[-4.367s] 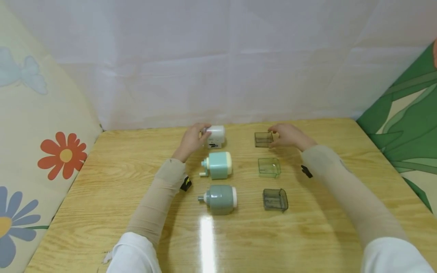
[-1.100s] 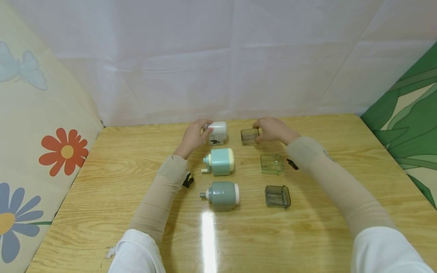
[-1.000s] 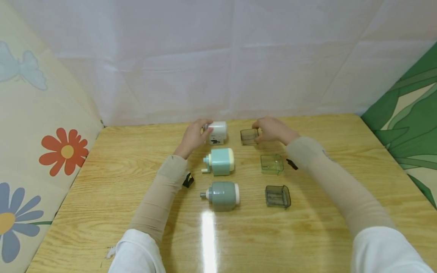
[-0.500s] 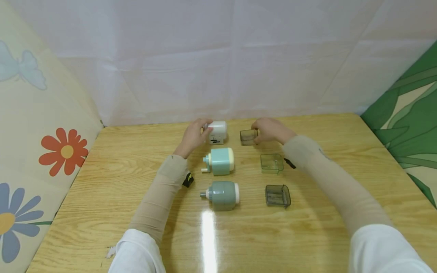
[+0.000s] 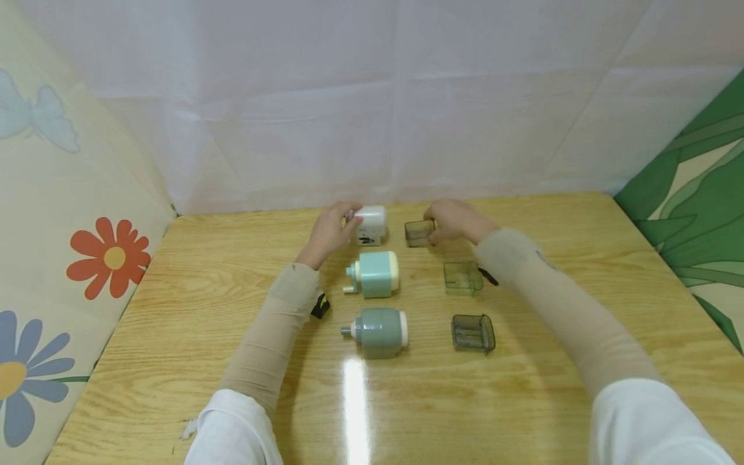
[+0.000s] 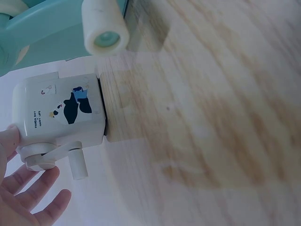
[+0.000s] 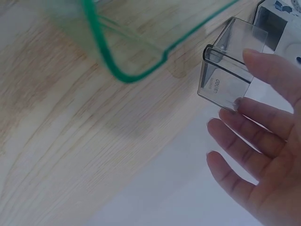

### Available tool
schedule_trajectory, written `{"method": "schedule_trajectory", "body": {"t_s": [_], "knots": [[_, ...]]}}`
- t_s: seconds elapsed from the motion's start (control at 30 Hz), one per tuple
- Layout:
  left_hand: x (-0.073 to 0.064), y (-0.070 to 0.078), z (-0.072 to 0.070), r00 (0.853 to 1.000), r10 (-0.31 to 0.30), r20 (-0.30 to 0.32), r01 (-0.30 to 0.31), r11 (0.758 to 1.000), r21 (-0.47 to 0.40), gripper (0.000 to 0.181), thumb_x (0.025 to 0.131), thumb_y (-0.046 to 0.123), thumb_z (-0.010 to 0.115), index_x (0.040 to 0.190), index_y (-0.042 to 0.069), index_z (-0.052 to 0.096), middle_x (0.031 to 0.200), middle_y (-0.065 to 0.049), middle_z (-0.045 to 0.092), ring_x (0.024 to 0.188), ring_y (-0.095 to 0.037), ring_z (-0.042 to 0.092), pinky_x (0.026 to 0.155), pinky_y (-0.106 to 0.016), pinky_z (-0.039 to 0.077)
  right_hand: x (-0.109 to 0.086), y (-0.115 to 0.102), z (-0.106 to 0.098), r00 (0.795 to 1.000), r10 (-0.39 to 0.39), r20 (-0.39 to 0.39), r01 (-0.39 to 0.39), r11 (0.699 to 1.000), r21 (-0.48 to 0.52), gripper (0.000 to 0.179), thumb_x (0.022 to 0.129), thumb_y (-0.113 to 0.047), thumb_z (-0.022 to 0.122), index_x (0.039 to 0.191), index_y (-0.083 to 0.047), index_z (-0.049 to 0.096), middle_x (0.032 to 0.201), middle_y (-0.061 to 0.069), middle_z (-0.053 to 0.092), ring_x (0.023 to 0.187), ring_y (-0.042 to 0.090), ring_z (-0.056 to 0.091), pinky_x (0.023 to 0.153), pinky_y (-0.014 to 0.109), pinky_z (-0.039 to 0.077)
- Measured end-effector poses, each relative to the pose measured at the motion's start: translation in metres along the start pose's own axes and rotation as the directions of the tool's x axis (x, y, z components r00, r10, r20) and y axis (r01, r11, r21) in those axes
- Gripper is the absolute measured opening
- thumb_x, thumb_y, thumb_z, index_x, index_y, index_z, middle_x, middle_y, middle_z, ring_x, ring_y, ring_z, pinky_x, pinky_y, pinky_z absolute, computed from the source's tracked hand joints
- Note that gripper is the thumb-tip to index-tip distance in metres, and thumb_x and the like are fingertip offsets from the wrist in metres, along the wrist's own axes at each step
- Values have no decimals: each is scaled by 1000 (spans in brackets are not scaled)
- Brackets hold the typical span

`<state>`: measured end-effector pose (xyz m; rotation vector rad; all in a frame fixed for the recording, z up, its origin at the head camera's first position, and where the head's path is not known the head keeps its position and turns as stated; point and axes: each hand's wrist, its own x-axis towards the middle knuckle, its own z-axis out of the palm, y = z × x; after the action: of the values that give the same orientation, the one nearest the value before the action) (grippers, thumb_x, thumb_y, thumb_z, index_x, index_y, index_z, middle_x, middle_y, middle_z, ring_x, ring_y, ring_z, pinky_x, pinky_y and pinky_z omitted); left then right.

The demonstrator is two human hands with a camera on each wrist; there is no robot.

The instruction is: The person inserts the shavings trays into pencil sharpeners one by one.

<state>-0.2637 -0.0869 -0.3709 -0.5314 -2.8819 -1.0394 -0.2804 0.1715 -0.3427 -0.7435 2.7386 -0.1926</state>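
Note:
At the back of the table, my left hand (image 5: 329, 234) holds a white crank pencil sharpener (image 5: 371, 223) by its crank end. In the left wrist view its printed side, with a panda picture, faces the camera, and the thumb lies on the body near the crank (image 6: 77, 162). My right hand (image 5: 456, 219) pinches a clear smoky shavings drawer (image 5: 417, 234) between thumb and forefinger, the other fingers spread. The drawer is a short gap to the right of the sharpener. In the right wrist view, the sharpener's dark drawer opening (image 7: 270, 28) lies just beyond the drawer.
Nearer on the wooden table (image 5: 232, 258) lie a turquoise sharpener (image 5: 376, 274) and a grey-green one (image 5: 380, 332). To their right are a green-tinted clear drawer (image 5: 462, 278) and a dark smoky drawer (image 5: 473, 332). A white cloth (image 5: 395, 129) hangs behind.
My right hand has carried the smoky drawer leftward, narrowing the gap to the white sharpener. The left hand stays on the sharpener, and the other sharpeners and drawers keep their places.

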Motion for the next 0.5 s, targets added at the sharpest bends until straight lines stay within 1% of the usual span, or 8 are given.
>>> {"method": "schedule_trajectory", "body": {"t_s": [0.17, 0.5], "knots": [[0, -1, 0, 1000, 7, -2, -7, 1000, 2, 37, 94, 25, 51, 126, 7, 52, 118, -11, 55, 100, -22, 52, 87, -36, 45, 2, -3, 0, 1000, 11, 19, -11, 1000, 12, 53, 79, -16, 71, 122, 8, 51, 124, 23, 51, 114, 38, 46, 95, 48, 38], [0, 0, 1, 1000, 15, -1, -15, 1000, 7, 37, 94, 25, 51, 126, 7, 52, 117, -12, 55, 99, -22, 52, 87, -36, 45, 5, -7, 0, 1000, 5, 16, -5, 1000, -12, 53, 78, -17, 72, 120, 8, 53, 121, 23, 53, 111, 38, 49, 94, 48, 40]]}}
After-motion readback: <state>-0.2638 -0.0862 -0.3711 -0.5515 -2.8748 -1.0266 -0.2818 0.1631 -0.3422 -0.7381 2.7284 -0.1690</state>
